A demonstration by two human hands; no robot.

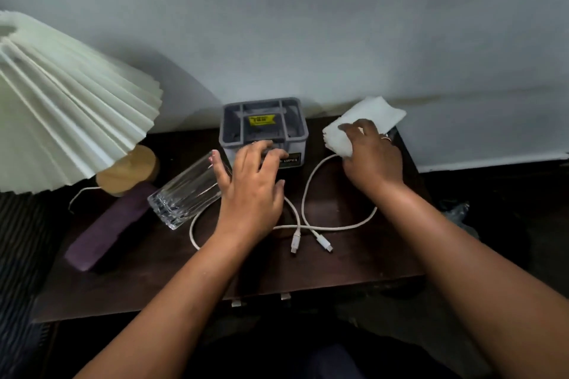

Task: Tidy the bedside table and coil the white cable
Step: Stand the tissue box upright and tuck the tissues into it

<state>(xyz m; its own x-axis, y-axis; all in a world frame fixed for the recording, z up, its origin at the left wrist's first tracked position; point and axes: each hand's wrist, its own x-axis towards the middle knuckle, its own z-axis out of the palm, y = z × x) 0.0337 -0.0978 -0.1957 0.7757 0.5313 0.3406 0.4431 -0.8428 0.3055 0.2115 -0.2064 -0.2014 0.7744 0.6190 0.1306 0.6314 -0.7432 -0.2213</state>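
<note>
A white cable [311, 191] lies in loose loops on the dark bedside table [354, 261], its two plugs pointing toward the front edge. My right hand [371, 154] grips a white tissue [366, 120] at the back right of the table. My left hand [251, 184] hovers with fingers spread above the cable, fingertips near the front of a grey organiser box [263, 129]. A clear ribbed glass [187, 191] lies on its side just left of that hand; whether the thumb touches it is unclear.
A lamp with a pleated cream shade [67, 108] and wooden base [129, 171] stands at the left. A purple oblong case [107, 231] lies in front of it. A pale wall rises behind the table.
</note>
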